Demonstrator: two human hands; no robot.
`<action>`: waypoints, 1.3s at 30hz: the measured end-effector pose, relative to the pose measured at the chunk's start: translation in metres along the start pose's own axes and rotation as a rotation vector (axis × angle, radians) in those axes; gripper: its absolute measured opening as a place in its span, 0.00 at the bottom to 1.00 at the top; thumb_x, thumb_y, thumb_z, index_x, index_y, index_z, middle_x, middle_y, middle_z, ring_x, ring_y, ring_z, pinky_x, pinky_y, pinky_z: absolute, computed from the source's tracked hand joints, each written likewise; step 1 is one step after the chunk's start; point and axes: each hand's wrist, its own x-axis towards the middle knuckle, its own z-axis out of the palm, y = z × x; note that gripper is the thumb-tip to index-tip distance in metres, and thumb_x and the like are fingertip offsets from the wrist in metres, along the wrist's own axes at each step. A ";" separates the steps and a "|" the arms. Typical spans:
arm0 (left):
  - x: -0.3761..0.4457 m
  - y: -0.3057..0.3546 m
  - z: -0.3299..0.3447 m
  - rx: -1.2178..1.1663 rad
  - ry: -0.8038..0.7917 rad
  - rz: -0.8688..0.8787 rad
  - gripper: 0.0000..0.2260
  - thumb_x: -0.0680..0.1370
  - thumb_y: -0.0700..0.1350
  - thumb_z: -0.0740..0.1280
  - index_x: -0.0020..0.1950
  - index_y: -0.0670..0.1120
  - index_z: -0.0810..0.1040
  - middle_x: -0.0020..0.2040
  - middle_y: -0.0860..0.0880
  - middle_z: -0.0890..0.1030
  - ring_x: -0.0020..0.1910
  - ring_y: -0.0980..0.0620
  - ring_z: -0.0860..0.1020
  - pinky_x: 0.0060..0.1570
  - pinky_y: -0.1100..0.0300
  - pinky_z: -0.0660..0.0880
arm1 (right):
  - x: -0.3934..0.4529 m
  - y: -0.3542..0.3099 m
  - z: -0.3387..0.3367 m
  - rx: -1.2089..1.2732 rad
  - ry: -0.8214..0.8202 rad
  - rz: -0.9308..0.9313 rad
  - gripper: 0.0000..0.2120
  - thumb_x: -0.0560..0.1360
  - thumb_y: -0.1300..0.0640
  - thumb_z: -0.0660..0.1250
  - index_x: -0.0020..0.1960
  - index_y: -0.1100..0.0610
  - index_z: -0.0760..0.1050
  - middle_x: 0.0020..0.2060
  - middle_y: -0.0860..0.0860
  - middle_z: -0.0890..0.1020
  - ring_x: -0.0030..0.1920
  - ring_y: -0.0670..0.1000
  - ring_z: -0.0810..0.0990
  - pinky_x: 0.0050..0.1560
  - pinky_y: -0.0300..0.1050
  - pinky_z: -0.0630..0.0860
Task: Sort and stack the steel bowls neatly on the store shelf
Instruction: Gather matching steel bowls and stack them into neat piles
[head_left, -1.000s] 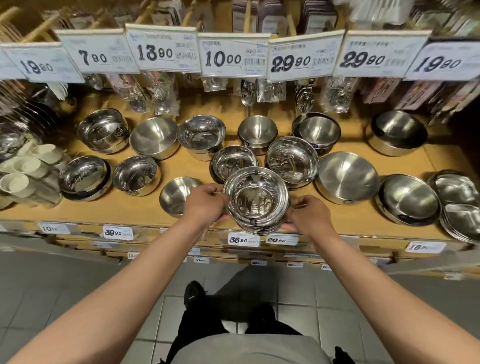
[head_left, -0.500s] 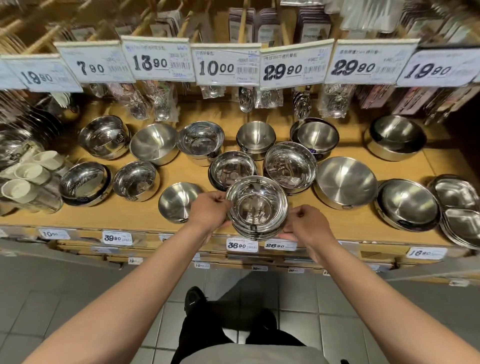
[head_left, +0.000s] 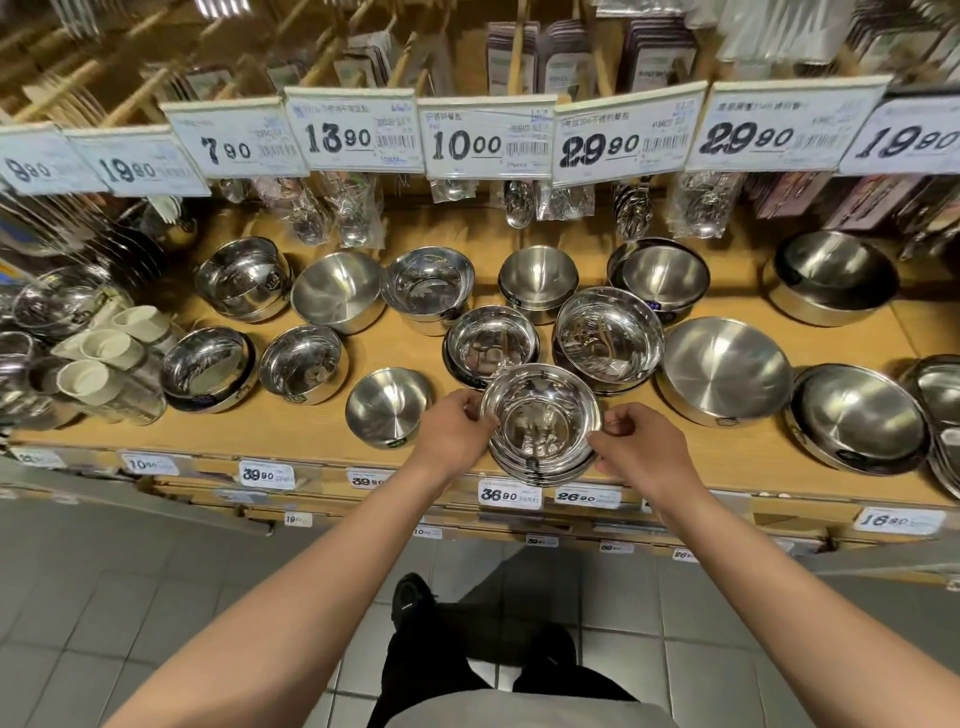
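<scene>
A stack of shiny steel bowls (head_left: 540, 423) sits at the front edge of the wooden shelf (head_left: 291, 428). My left hand (head_left: 452, 431) grips its left rim and my right hand (head_left: 639, 449) grips its right rim. Just behind it stand two more polished bowl stacks (head_left: 491, 340) (head_left: 608, 335). A small matte bowl (head_left: 387, 405) sits left of my left hand. A large matte bowl (head_left: 724, 366) sits to the right. Several other steel bowls fill the back row (head_left: 337, 288).
Price cards (head_left: 488, 137) hang above the shelf, with packed spoons (head_left: 348, 218) behind the bowls. White cups (head_left: 104, 348) stand at the left. Steel trays (head_left: 940, 395) lie at the far right. Tiled floor and my shoes (head_left: 410, 597) are below.
The stack in my hands has moved a little forward and lower over the front of the shelf. My view has tilted down slightly.
</scene>
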 end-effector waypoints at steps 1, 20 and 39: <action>-0.001 0.000 0.000 -0.014 0.003 -0.001 0.09 0.80 0.45 0.70 0.59 0.46 0.81 0.46 0.46 0.86 0.43 0.45 0.84 0.46 0.53 0.81 | 0.000 0.000 0.000 -0.011 0.004 -0.010 0.08 0.72 0.64 0.72 0.49 0.66 0.77 0.40 0.52 0.78 0.37 0.48 0.77 0.38 0.41 0.82; 0.005 0.001 -0.001 0.017 -0.015 0.006 0.09 0.83 0.41 0.65 0.55 0.41 0.85 0.46 0.44 0.87 0.36 0.51 0.84 0.37 0.61 0.83 | 0.001 -0.015 0.004 -0.193 0.040 -0.032 0.13 0.70 0.58 0.72 0.55 0.56 0.79 0.34 0.51 0.86 0.36 0.54 0.86 0.46 0.58 0.84; 0.000 -0.002 0.005 -0.294 0.003 -0.093 0.05 0.82 0.38 0.67 0.55 0.40 0.81 0.54 0.37 0.84 0.40 0.49 0.79 0.34 0.64 0.80 | 0.002 -0.003 0.009 -0.144 0.022 -0.025 0.20 0.72 0.57 0.72 0.64 0.57 0.78 0.51 0.53 0.85 0.53 0.55 0.83 0.53 0.50 0.80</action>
